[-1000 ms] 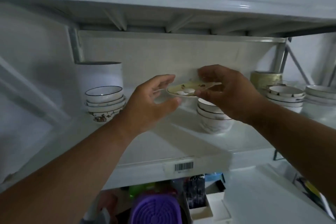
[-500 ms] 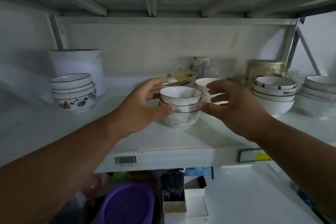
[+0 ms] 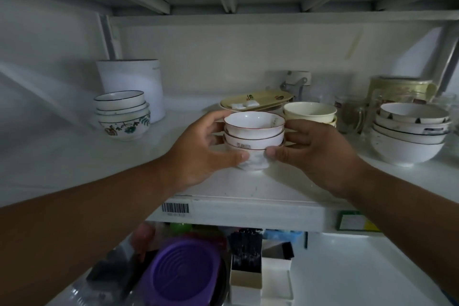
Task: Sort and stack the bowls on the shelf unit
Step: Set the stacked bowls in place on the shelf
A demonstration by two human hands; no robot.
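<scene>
A stack of three small white bowls with thin brown rims (image 3: 253,136) stands on the white shelf (image 3: 248,186) near its front edge. My left hand (image 3: 203,149) grips the stack from the left, thumb in front and fingers behind. My right hand (image 3: 313,154) grips it from the right in the same way. Just behind lies a yellow oval plate (image 3: 255,101) on other dishes, and a pair of cream bowls (image 3: 309,112) stands behind my right hand.
A stack of dark-rimmed bowls (image 3: 123,114) stands at the left before a white canister (image 3: 131,87). Larger white bowls (image 3: 411,131) are stacked at the right, with glass mugs (image 3: 352,113) and a yellowish tin (image 3: 400,88) behind. Below, a purple lid (image 3: 186,273) and boxes.
The yellow plate, held in both hands a second ago, now lies at the back. Both hands have come forward and closed round the stack of small white bowls.
</scene>
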